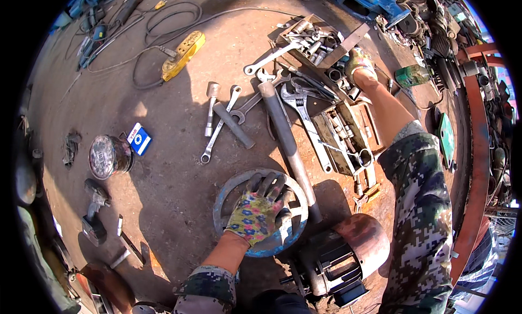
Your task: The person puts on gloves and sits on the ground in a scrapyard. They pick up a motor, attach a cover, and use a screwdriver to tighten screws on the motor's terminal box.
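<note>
My left hand (255,211), in a flower-patterned glove with dark fingertips, lies with fingers spread on a round blue-and-grey spoked wheel (302,205). My right hand (360,64), gloved too, reaches to the far right, beside an open metal toolbox (349,44) full of sockets (312,44). Its fingers are mostly hidden, so any hold is unclear. Nearer me stands a smaller metal tray (343,164) of sockets. A long pipe (285,143) slants down to the wheel's right side. An adjustable wrench (307,124) and a combination wrench (220,130) lie on either side of the pipe.
An electric motor (353,251) sits near my body, right of the wheel. A yellow power strip (185,56) with a looping cable lies at the far left. A round tin (106,156) and a blue-white box (140,139) stand left. A rusty beam (473,178) borders piled parts at right.
</note>
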Motion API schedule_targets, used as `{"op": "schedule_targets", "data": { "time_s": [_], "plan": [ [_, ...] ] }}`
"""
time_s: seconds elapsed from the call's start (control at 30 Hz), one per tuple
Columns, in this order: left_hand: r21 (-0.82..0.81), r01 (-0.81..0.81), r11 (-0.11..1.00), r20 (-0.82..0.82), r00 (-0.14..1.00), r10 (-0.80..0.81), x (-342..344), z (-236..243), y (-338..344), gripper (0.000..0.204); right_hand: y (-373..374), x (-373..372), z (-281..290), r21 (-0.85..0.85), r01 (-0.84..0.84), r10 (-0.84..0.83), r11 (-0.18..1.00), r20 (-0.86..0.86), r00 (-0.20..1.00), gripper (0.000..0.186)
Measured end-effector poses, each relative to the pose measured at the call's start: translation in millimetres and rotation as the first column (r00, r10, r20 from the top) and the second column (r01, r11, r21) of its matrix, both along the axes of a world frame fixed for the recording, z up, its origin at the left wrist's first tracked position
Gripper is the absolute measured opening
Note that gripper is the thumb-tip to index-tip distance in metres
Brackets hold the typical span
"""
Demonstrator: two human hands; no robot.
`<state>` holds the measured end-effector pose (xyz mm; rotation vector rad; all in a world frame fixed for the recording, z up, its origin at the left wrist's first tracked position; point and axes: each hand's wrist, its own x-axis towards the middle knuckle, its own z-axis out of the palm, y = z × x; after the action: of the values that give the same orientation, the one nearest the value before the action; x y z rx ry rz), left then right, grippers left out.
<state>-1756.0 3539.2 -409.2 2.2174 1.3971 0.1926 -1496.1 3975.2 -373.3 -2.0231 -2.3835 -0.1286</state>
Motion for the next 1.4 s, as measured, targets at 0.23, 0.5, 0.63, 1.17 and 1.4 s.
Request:
{"op": "schedule_targets", "data": {
  "time_s": [0.23,0.5,0.63,1.17,1.4],
  "plan": [
    [0.134,0.029,0.991,0.254,0.965,-0.062,77,8,29,0.051,118,230,55,-0.012,0.078,-0.068,0.997,0.367,0.928,0.024],
    [0.192,-0.016,0.981,-0.061,0.998,0.028,22,4,7,0.053,-66,36,59,0.283,-0.203,0.178,0.937,0.112,0.978,0.026],
    [0.274,0.011,0.962,-0.092,0.996,0.015,26,6,4,0.059,-177,55,138,0.382,-0.105,0.137,0.918,-0.057,0.989,0.028],
    [0.292,-0.045,0.955,0.058,0.998,0.029,16,-32,0,0.049,-826,246,135,-0.119,0.73,0.112,0.673,-0.959,-0.26,0.063],
    [0.073,-0.187,0.98,0.386,0.911,0.145,52,44,-98,0.042,-884,221,130,-0.215,0.733,-0.038,0.646,-0.967,-0.251,0.051]
  ]
}}
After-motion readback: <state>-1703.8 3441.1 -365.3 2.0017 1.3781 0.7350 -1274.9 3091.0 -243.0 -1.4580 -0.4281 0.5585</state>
